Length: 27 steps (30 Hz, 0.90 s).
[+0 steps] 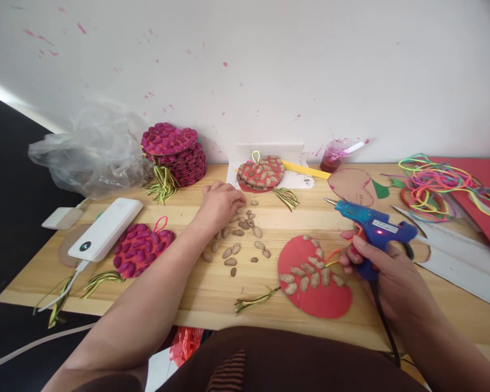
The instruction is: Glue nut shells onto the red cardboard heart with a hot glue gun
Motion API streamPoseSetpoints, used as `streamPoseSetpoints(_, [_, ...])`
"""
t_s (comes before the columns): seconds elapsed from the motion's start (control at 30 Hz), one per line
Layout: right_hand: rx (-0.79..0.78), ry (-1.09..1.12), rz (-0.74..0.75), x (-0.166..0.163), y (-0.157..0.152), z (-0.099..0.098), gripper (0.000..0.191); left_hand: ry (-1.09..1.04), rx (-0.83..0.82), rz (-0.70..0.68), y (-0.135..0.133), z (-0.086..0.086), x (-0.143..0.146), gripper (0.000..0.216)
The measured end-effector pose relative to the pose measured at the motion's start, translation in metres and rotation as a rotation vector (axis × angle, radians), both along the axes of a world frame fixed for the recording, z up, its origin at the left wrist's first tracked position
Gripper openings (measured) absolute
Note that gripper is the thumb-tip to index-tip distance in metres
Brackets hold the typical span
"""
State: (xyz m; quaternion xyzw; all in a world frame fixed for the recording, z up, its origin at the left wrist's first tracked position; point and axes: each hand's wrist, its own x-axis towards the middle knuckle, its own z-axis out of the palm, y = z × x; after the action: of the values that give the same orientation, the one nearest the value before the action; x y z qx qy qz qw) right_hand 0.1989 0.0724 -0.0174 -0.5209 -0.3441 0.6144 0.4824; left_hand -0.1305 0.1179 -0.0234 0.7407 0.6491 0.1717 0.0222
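My right hand (pixel 375 261) is wrapped around a blue hot glue gun (pixel 375 223), its red light lit and its metal nozzle pointing left. Below the nozzle lies a red paper disc (pixel 314 305) with rows of brown peanut shells (pixel 308 268) on it. A yellow-black tassel (pixel 255 300) sticks out at its left, and an orange cord loop by my right fingers. My left hand (pixel 221 204) reaches into the loose peanut shells (pixel 237 247), fingers bent and pressed together; whatever they pinch is hidden.
Behind stand a stack of magenta studded discs (pixel 175 158) and a shell-covered disc (pixel 261 174). A white power bank (pixel 106 228) lies beside a magenta piece (pixel 141 250) at left, near a plastic bag (pixel 93 147). Right are tangled cords (pixel 441 185), scissors (pixel 400 212) and a pink cup (pixel 332 155).
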Motion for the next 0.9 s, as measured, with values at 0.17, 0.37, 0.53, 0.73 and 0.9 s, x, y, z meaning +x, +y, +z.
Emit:
streamPoseSetpoints(0.17, [-0.001, -0.040, 0.001, 0.000, -0.001, 0.000, 0.030, 0.030, 0.031, 0.104, -0.004, 0.006, -0.009, 0.017])
streamPoseSetpoints(0.37, [0.012, -0.028, -0.019, -0.001, -0.001, 0.000, 0.027, -0.092, -0.050, -0.088, -0.010, 0.007, 0.006, 0.011])
streamPoseSetpoints(0.53, [0.010, -0.028, 0.000, -0.001, -0.001, 0.001, 0.029, -0.100, -0.064, -0.082, -0.008, 0.002, 0.009, 0.012])
streamPoseSetpoints(0.73, [0.013, -0.018, -0.017, -0.002, -0.002, 0.002, 0.030, -0.057, -0.019, 0.054, -0.007, 0.007, 0.004, 0.018])
streamPoseSetpoints(0.9, [0.001, -0.034, 0.005, 0.000, -0.002, 0.001, 0.029, -0.151, -0.043, -0.108, -0.012, 0.010, 0.014, 0.008])
